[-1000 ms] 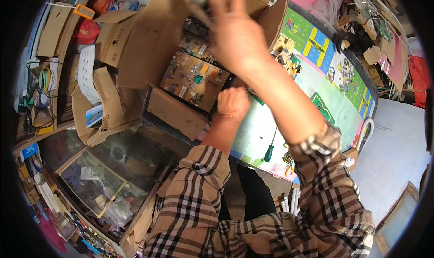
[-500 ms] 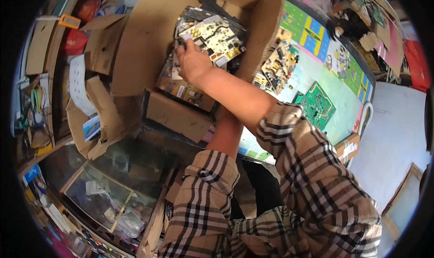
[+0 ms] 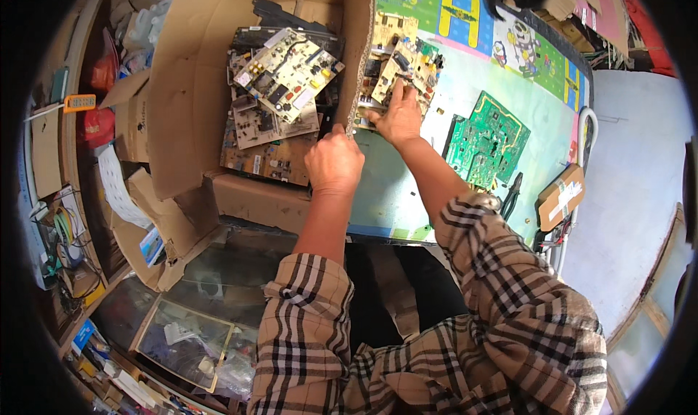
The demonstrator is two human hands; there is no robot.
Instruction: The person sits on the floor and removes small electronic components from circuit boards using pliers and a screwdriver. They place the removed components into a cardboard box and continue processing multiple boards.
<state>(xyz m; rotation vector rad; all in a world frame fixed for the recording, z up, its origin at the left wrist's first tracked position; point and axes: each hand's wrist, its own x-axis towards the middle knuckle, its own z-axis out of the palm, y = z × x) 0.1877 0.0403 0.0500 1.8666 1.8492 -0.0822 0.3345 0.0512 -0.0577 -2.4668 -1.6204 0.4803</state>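
Observation:
My left hand [image 3: 335, 162] is closed on the near end of the right wall of a cardboard box [image 3: 358, 51]; its fingertips are partly hidden. Over the table, my right hand [image 3: 400, 115] grips the near edge of a tan circuit board [image 3: 399, 67], fingers on top and thumb to the left. That board lies in a small cluster of populated boards against the box. Inside the box, a cream circuit board [image 3: 291, 73] rests on top of several others, including a brown one [image 3: 269, 158] at the near side.
A green circuit board [image 3: 488, 142] lies on the printed tabletop [image 3: 385, 197], with dark-handled pliers [image 3: 513, 195] beside it. A small brown carton [image 3: 560, 197] sits at the table's right edge. On the left are an open carton [image 3: 156, 230] and a glass-topped case [image 3: 218, 284].
My right hand has left the boards in the box and moved right to the boards on the table. My left hand, hidden before, now shows at the box wall. The view has shifted right.

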